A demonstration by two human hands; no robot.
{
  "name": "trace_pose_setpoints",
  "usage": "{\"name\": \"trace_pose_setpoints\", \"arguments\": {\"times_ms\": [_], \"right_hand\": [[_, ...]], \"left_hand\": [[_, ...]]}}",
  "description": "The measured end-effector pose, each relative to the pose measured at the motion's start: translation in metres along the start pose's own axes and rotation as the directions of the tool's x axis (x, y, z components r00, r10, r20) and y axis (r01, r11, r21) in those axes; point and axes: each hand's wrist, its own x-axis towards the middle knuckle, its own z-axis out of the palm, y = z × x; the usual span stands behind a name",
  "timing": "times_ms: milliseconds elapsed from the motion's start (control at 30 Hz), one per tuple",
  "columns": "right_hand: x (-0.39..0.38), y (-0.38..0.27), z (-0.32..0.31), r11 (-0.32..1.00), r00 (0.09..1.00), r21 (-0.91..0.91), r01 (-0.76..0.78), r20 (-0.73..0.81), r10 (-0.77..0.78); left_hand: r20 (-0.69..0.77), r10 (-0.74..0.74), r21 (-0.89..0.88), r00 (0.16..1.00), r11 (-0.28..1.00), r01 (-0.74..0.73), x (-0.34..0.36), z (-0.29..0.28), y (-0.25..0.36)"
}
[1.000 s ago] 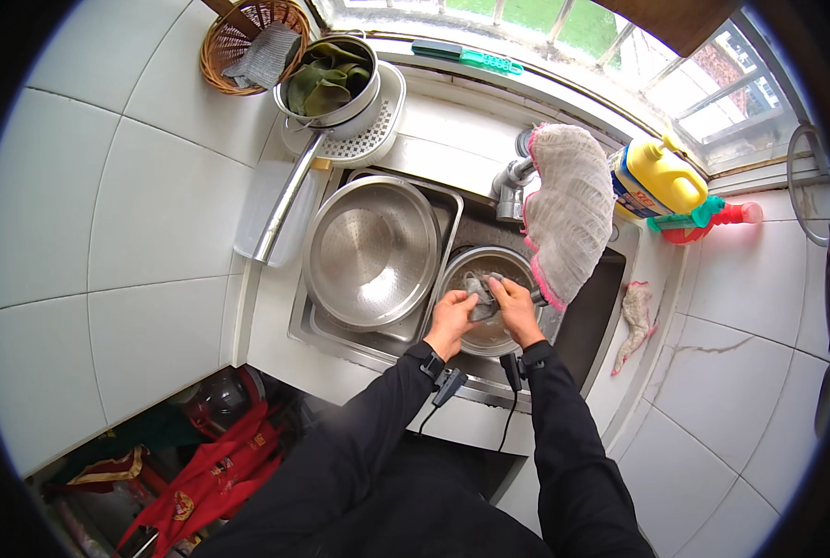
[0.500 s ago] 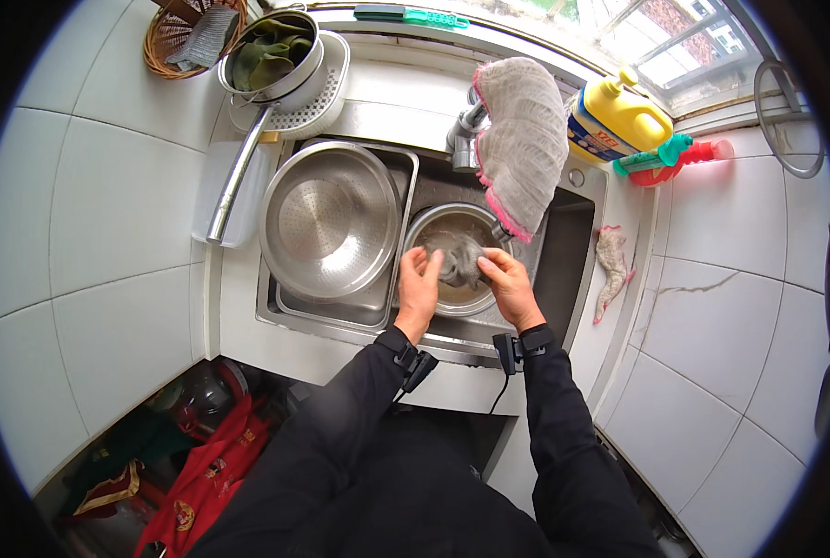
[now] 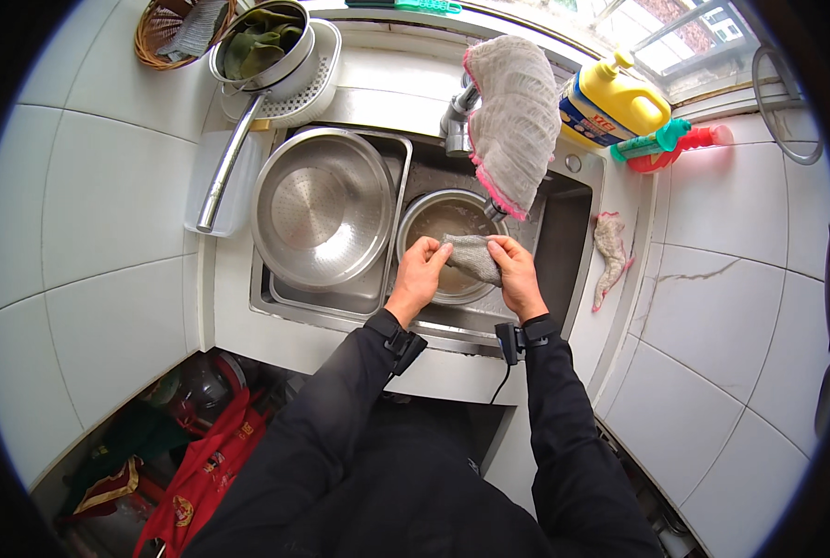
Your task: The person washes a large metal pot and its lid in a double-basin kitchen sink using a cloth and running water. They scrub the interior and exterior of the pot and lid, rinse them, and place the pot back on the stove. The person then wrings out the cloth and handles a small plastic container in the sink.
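Observation:
A small grey cloth (image 3: 471, 259) is stretched between my two hands. My left hand (image 3: 420, 277) pinches its left end between thumb and fingers, and my right hand (image 3: 518, 275) grips the right end. Right below the cloth stands a round metal basin (image 3: 408, 244) of cloudy brownish water, set in the sink. Above and behind my hands is the faucet (image 3: 456, 128), its spout wrapped in a whitish mesh cloth (image 3: 515, 121) with pink edging.
A large perforated metal colander (image 3: 275, 200) rests over the sink's left side. Behind it, a long-handled pot (image 3: 294, 58) of green leaves sits on a white basket (image 3: 326, 88). A yellow pump bottle (image 3: 630, 104) stands right of the faucet. A crumpled whitish cloth (image 3: 610, 249) lies on the right counter.
The grey cloth was bunched up over the basin; now it is spread flat between my hands. My hands have shifted slightly, and the whole view has moved a little.

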Motion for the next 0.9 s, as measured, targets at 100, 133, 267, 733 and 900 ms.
{"name": "trace_pose_setpoints", "arguments": {"times_ms": [100,133,267,733,900], "right_hand": [[0.021,0.028,-0.005,0.89,0.975,-0.427,0.159,-0.073,-0.21],[0.03,0.037,-0.007,0.767,0.938,-0.601,0.224,-0.079,-0.336],[0.052,0.077,0.012,0.436,0.983,-0.889,0.139,0.069,-0.173],[0.009,0.044,0.075,0.871,0.962,-0.487,0.071,-0.199,-0.189],[0.018,0.049,0.05,0.938,0.952,0.22,-0.27,-0.085,0.294]], "left_hand": [[-0.232,0.044,-0.016,0.972,0.999,-0.049,0.003,0.007,-0.005],[-0.168,-0.111,-0.043,0.98,0.994,0.105,0.006,0.004,-0.006],[-0.074,-0.444,-0.066,0.893,0.896,0.44,0.006,0.002,-0.012],[-0.027,-0.359,-0.58,0.933,0.766,0.277,0.011,0.043,-0.008],[0.045,-0.132,-0.206,0.99,0.969,0.139,-0.009,0.054,0.003]]}}
